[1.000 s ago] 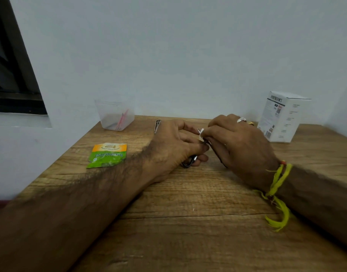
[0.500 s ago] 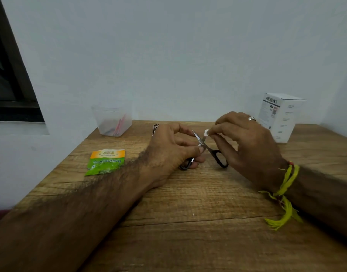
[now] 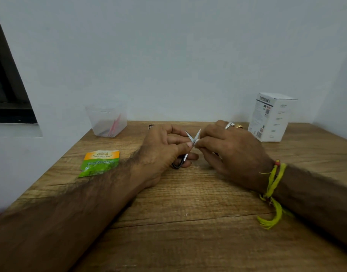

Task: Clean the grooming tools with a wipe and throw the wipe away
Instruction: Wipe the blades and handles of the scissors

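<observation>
Both hands meet over the middle of the wooden table (image 3: pixel 188 222). The left hand (image 3: pixel 161 152) holds a small pair of scissors (image 3: pixel 192 136), its fingers curled around the dark handles low near the tabletop and the thumb pressed up near the pivot. The two blades stand spread apart in a V, tips pointing up and away from the person.

The right hand (image 3: pixel 231 154) comes in from the other side, its thumb and forefinger pinched together on a tiny scrap of white wipe (image 3: pixel 195 141) right at the point where the blades cross (the scrap is so small that little more than a pale speck shows). Two rings sit on the fingers of this hand, and a yellow thread (image 3: pixel 272 185) is tied around the wrist.

To the left lies a green and orange sachet (image 3: pixel 100 162), flat on the table. Behind it, near the wall, stands a clear plastic cup (image 3: pixel 107 120) with something pink inside. A white box (image 3: pixel 270 116) stands upright at the far right. A small dark tool (image 3: pixel 150 127) lies just behind the left hand, mostly hidden.
</observation>
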`<action>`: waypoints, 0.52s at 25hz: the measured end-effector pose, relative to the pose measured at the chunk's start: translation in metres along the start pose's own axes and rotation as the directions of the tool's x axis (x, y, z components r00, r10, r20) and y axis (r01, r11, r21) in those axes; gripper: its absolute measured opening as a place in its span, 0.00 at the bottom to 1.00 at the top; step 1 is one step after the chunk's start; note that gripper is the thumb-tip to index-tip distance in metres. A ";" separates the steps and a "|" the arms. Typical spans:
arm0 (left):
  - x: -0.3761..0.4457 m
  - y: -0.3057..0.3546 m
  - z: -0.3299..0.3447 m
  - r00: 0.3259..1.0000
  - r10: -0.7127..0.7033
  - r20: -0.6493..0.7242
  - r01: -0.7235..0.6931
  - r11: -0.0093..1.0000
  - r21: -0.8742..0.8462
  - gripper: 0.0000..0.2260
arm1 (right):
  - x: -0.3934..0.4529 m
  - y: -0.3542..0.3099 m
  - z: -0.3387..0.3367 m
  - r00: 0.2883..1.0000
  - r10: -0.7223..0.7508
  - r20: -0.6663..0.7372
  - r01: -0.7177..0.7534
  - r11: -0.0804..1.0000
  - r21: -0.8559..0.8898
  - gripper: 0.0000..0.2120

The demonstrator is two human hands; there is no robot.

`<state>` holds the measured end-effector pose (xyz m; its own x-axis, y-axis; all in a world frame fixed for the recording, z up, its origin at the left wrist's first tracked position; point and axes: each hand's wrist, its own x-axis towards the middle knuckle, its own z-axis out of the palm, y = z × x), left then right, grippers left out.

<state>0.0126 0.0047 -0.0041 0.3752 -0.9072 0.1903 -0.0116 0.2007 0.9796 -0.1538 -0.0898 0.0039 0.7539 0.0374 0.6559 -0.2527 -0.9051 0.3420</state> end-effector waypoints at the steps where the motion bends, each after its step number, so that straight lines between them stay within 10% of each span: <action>1: 0.000 0.000 0.000 1.000 0.000 -0.002 0.000 1.000 0.005 0.10 | 0.000 0.000 0.000 1.000 0.003 0.007 -0.003 1.000 -0.005 0.04; 13: 0.001 0.001 0.000 1.000 0.010 0.001 -0.010 0.999 0.040 0.09 | -0.001 0.002 0.005 0.993 0.104 -0.051 -0.096 0.987 0.132 0.04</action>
<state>0.0130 0.0038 -0.0026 0.3740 -0.9056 0.2003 -0.0523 0.1951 0.9794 -0.1518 -0.0936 0.0001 0.6919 -0.0351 0.7212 -0.2420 -0.9523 0.1858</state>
